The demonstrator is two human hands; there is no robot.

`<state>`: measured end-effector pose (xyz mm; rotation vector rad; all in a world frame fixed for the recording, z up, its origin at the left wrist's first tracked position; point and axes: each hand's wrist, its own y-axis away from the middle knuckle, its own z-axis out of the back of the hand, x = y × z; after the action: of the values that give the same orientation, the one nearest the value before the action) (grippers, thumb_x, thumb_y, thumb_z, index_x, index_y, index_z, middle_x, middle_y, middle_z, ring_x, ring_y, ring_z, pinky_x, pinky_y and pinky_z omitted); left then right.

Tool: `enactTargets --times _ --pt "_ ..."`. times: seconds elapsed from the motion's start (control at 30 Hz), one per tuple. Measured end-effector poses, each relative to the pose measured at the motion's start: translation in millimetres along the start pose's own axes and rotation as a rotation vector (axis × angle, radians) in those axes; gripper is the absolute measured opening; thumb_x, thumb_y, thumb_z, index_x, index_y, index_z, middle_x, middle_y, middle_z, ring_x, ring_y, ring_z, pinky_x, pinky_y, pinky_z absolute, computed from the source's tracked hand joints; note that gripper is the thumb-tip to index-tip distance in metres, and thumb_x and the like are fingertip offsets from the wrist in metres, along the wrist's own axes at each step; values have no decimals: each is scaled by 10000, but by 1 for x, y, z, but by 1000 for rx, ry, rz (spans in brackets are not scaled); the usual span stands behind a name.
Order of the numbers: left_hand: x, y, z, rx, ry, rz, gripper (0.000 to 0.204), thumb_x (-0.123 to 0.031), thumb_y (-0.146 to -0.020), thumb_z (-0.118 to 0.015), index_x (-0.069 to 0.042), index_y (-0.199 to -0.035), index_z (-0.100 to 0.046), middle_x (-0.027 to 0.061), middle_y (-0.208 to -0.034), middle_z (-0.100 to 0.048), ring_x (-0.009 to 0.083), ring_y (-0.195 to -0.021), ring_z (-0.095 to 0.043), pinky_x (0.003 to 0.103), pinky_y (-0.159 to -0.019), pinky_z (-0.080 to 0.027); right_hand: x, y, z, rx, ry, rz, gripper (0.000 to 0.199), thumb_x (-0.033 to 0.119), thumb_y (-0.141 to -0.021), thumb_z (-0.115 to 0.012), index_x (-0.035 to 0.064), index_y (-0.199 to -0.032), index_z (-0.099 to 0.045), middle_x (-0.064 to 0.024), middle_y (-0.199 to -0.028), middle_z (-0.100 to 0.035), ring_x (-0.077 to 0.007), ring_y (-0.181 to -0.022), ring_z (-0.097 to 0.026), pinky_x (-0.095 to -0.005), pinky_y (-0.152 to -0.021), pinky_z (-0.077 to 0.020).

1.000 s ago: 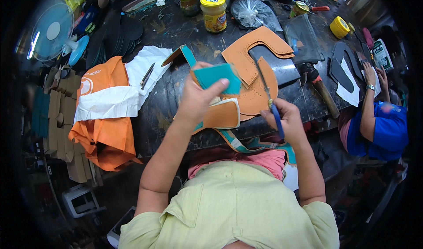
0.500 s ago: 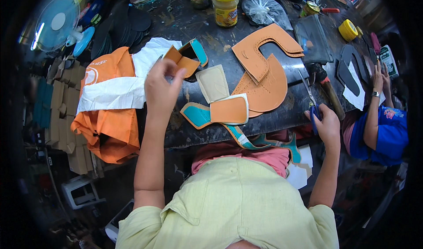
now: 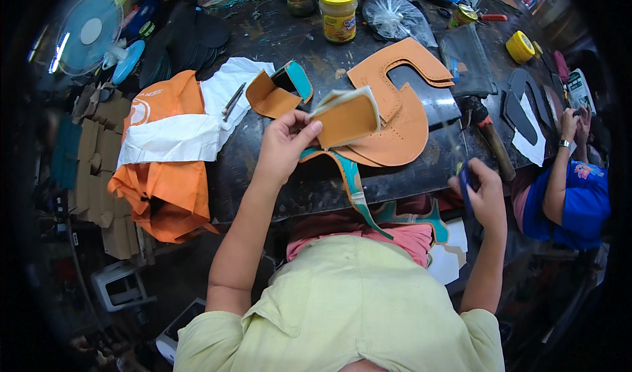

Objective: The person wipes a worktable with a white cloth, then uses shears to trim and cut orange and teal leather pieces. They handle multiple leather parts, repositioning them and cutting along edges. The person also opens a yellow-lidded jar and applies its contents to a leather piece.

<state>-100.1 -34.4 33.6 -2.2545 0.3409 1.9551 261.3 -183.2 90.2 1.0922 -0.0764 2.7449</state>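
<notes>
Seemingly partway: centre-frame, the left hand (image 3: 288, 143) pinches a tan panel (image 3: 345, 122), pale border (image 3: 376, 111) uncut; right of centre, the right hand (image 3: 486, 191) grips scissors (image 3: 467, 186).

A pale yellow-green, short-sleeved shirt (image 3: 336, 299) with a pocket (image 3: 284, 306) is worn with pink legwear (image 3: 409, 244).

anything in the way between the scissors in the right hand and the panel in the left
Nothing visible stands between the scissors in the right hand and the tan panel in the left hand; the curved tan leather lies on the table.
</notes>
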Motion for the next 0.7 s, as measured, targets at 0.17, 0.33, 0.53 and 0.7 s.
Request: enactTargets --times 0.17,0.33,0.53,0.7 --pt "-5 -13 -7 -108 24 -48 149 -170 -989 -760 -52 -999 -671 10 -874 -702 74 -753 -657 219 -719 -521 32 8 -20 251 194 315 442 368 -787 -861 11 -829 -605 -186 -736 -598 -403 -698 -618 -460 -641 -485" --pt "-6 -12 -10 -89 73 -82 142 -144 -977 -771 -47 -997 -668 14 -875 -699 81 -761 -659 233 -731 -542 48 -6 -43 274 245 331 538 467 -772 -856 3 -797 -585 -178 -701 -561 -406 -684 -593 -456 -623 -452" --pt "-9 -8 -10 -65 68 -57 132 -103 -977 -761 -16 -1008 -666 42 -929 -712 96 -829 -678 270 -787 -588 58 -22 -57 301 220 393 527 486 -789 -847 6 -845 -636 -181 -733 -618 -400 -713 -632 -450 -637 -469" --pt "-10 -8 -8 -65 39 -71 144 -148 -980 -767 -44 -1037 -685 1 -910 -697 68 -795 -635 227 -762 -517 61 -27 -60 292 274 437 488 470 -843 -803 10 -901 -650 -185 -765 -675 -400 -780 -688 -479 -693 -521"
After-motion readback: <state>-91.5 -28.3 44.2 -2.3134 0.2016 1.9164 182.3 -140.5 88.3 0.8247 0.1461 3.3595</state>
